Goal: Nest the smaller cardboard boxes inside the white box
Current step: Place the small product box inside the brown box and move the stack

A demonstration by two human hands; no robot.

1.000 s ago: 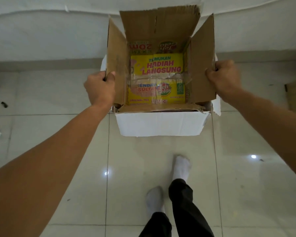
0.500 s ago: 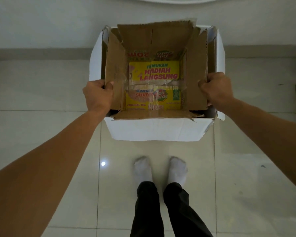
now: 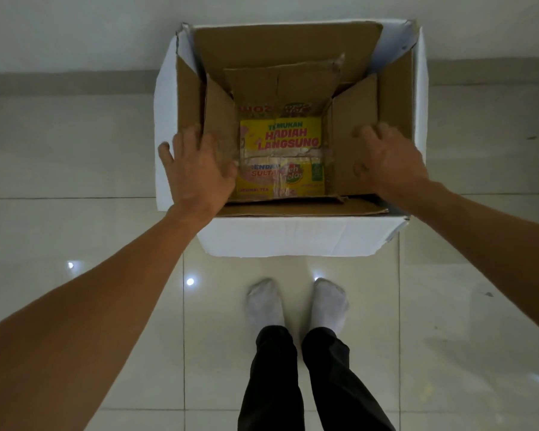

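The white box [image 3: 293,237] stands open on the tiled floor in front of my feet. A brown cardboard box [image 3: 280,85] sits down inside it with its flaps standing up. At the bottom of the brown box lies a yellow printed tea carton [image 3: 287,135]. My left hand [image 3: 196,172] hovers over the brown box's left flap with its fingers spread. Over the right flap, my right hand [image 3: 389,160] is spread the same way. Neither hand grips anything.
My feet in white socks [image 3: 296,303] stand just short of the white box. A wall with a grey baseboard [image 3: 59,82] runs right behind the box. Glossy floor tiles lie to both sides.
The brown box has dropped deeper into the white box. Both hands have let go of its side flaps and opened. The white box now sits on the floor close to my feet.
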